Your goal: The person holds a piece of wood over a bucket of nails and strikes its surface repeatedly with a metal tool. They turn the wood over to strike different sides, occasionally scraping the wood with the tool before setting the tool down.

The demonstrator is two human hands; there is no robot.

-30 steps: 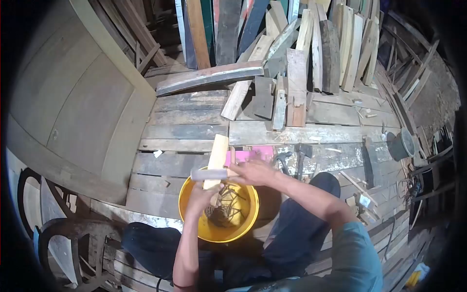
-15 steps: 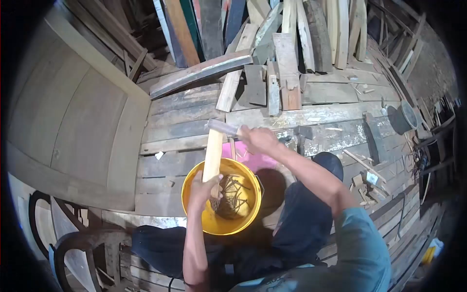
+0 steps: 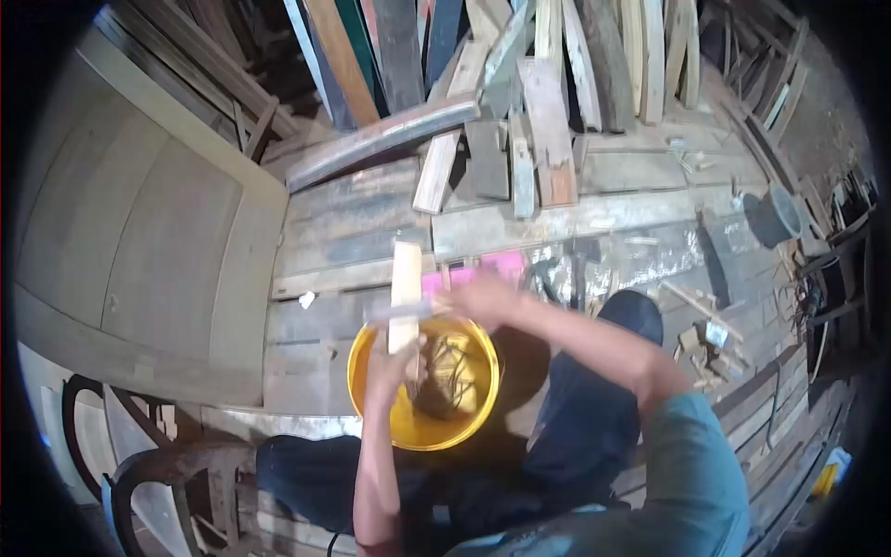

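My left hand (image 3: 392, 362) is wrapped round the lower end of a pale wooden strip (image 3: 406, 278), which stands upright over a yellow bucket (image 3: 355, 381). In my right hand (image 3: 487, 299), smeared by motion, is a knife with a broad grey blade (image 3: 394, 311). The blade lies across the strip, a little above my left fingers. Inside the bucket, thin dark sticks or rods (image 3: 452, 371) lie in a loose heap. Just beyond the bucket is a pink sheet or board (image 3: 506, 265), partly hidden by my right hand.
A hammer (image 3: 543, 275) lies on the plank floor right of the pink piece. Wooden boards (image 3: 548, 111) lean and lie at the back. A panelled door (image 3: 176, 213) stands at left. Wood scraps (image 3: 705, 357) and a dark bucket (image 3: 775, 215) are at right.
My right hand has brought the knife down along the strip, from its top end to close above my left hand. My left hand holds the strip in nearly the same place.
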